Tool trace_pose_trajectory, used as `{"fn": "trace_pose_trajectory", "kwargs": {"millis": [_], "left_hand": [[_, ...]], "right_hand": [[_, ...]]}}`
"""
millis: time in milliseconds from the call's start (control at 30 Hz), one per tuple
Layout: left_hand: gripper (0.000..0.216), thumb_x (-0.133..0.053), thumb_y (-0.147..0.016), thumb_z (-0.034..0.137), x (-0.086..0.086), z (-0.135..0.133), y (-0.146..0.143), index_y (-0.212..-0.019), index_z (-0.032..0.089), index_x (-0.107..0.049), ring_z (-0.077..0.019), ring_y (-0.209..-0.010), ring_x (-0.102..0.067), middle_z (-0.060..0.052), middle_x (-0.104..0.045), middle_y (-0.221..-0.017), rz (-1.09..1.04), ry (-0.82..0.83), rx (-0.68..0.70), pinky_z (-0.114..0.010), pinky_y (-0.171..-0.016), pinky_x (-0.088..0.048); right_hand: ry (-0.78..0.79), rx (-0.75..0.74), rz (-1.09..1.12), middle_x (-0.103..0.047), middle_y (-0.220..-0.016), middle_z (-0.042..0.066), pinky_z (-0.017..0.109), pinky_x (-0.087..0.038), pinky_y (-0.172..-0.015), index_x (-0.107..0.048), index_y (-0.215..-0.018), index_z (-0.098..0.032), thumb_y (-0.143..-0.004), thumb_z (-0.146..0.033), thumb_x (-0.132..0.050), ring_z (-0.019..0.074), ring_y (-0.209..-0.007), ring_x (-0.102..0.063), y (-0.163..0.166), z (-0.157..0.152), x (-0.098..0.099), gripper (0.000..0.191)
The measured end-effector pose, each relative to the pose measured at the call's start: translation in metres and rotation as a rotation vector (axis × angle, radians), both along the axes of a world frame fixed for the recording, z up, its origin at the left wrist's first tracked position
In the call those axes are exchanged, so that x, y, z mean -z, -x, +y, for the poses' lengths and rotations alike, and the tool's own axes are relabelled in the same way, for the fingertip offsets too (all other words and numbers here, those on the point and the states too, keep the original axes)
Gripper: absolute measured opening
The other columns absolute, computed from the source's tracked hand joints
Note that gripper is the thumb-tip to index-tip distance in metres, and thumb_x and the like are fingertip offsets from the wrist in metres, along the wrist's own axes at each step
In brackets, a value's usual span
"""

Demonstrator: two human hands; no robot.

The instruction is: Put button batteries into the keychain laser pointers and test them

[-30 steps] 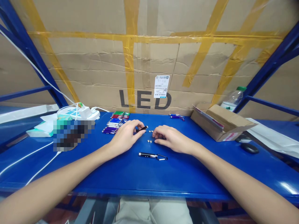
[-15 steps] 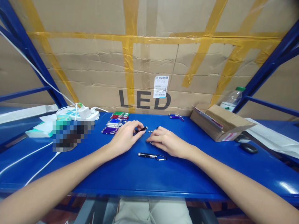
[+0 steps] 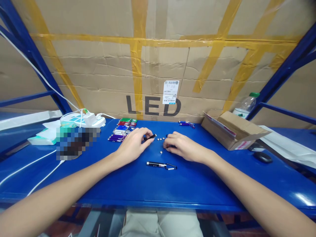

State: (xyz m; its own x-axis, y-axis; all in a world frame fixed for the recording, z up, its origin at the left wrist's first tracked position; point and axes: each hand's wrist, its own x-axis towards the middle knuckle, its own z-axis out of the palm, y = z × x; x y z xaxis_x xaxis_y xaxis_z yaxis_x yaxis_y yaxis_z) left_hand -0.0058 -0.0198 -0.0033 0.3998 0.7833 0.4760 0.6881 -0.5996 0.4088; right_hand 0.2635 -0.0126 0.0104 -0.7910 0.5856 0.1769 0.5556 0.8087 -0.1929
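My left hand (image 3: 134, 142) is closed around a black penlight barrel (image 3: 153, 136), whose end points right and slightly up. To the right of it, my right hand (image 3: 180, 146) rests low over the table with curled fingers. A small dark piece shows behind its fingers, and what they hold is mostly hidden. Several small silver button cells (image 3: 160, 139) lie in a short row between the hands. One more button cell (image 3: 161, 152) sits nearer me, left of my right fingertips. A whole black penlight (image 3: 156, 164) with a carabiner clip (image 3: 171, 167) lies in front of both hands.
Coloured penlights (image 3: 119, 131) lie in a row at the back left; blue ones (image 3: 184, 123) lie at the back. On the right are an open cardboard box (image 3: 232, 131), a bottle (image 3: 248, 103) and a black mouse (image 3: 263, 157). A white power strip (image 3: 98, 124) stands left.
My right hand has shifted a little to the right, uncovering a button cell on the table and more of the row. My left hand keeps its hold on the black barrel.
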Motion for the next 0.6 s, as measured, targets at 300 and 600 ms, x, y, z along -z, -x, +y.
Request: {"fn": "trace_pose_trajectory", "kwargs": {"millis": [300, 600], "left_hand": [[0.012, -0.070, -0.102, 0.033, 0.0010, 0.0000, 0.0000, -0.108, 0.023, -0.070, -0.0230, -0.093, -0.066, -0.002, -0.076, -0.104, -0.003, 0.000, 0.015, -0.037, -0.086, -0.052], [0.013, -0.069, -0.101, 0.034, -0.0007, -0.0013, -0.0008, -0.108, 0.023, -0.069, -0.0244, -0.094, -0.067, -0.004, -0.076, -0.104, -0.008, 0.013, 0.017, -0.038, -0.085, -0.051]], "right_hand": [[0.029, -0.027, 0.056, -0.075, -0.103, 0.007, 0.036, -0.046, -0.089, -0.070, -0.104, -0.019, -0.104, -0.011, -0.061, 0.0235, -0.096, -0.064, 0.0040, -0.0028, 0.0004, 0.013], [0.126, -0.009, 0.104, -0.074, -0.102, 0.004, 0.034, -0.046, -0.087, -0.063, -0.097, -0.021, -0.096, -0.003, -0.065, 0.0221, -0.095, -0.063, 0.0060, -0.0045, -0.0016, 0.018]]}}
